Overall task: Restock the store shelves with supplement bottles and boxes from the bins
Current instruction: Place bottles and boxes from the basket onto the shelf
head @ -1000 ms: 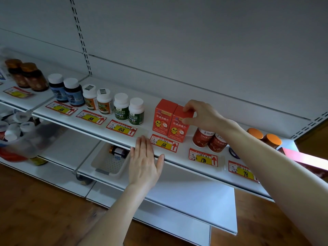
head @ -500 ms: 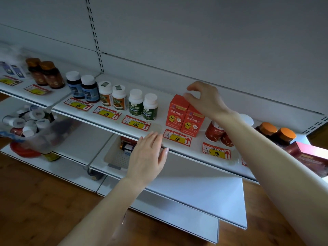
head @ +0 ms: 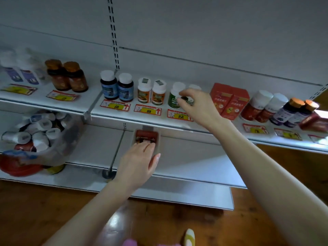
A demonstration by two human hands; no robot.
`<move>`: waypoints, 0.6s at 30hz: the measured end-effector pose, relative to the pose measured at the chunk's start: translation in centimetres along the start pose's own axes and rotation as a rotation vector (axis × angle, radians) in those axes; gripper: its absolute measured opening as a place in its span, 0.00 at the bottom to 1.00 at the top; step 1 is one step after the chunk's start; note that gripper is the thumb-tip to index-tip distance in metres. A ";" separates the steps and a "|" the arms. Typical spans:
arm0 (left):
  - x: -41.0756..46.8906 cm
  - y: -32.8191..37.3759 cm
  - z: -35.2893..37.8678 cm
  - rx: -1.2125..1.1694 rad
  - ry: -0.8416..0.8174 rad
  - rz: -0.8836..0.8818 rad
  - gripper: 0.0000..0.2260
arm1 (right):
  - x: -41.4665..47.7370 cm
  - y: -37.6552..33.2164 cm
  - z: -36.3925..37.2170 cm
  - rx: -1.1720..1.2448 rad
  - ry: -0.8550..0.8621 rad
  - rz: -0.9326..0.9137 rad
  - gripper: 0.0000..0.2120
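Two hands at work: the right hand (head: 197, 105) hovers with fingers pinched in front of the green-labelled bottles (head: 175, 96) on the upper shelf (head: 110, 119), though whether it grips anything cannot be told. The left hand (head: 140, 157), open and empty, reaches over the small bin (head: 145, 137) on the lower shelf, where red stock lies. Likely risk: the right wrist brushing the adjacent red boxes (head: 229, 102), or tipping a closely packed bottle.
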State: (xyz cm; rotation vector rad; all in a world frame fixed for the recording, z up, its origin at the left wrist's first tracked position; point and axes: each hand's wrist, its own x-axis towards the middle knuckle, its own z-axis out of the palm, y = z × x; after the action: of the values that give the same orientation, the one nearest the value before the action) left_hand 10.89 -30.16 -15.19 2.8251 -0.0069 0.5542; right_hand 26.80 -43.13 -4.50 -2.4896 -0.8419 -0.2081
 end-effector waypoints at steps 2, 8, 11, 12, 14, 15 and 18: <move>-1.5 -1.9 -0.4 -0.044 -0.021 0.034 0.20 | -1.8 -1.7 0.7 0.015 -0.022 0.051 0.14; -4.3 -6.5 1.1 -0.027 -0.127 0.001 0.19 | -6.2 -4.4 4.4 0.035 -0.103 0.066 0.13; -5.2 -9.0 3.1 -0.061 -0.187 -0.066 0.20 | -7.3 -4.4 7.9 0.061 -0.198 0.074 0.13; -5.3 -9.9 3.8 -0.065 -0.196 -0.075 0.20 | -7.4 -4.2 9.5 0.070 -0.235 0.084 0.13; -5.4 -11.3 5.2 -0.062 -0.206 -0.096 0.20 | -7.3 -3.1 13.0 0.088 -0.306 0.118 0.14; -5.4 -12.0 5.9 -0.046 -0.215 -0.113 0.18 | -7.1 -2.3 14.9 0.102 -0.340 0.145 0.14; -5.5 -13.8 9.6 -0.004 -0.242 -0.163 0.07 | -6.2 0.7 20.1 0.134 -0.413 0.207 0.15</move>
State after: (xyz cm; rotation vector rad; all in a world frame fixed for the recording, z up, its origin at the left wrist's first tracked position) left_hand 10.10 -19.51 -29.27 2.8367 0.1744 0.1746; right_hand 21.96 -36.77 -23.95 -2.5038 -0.7165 0.4325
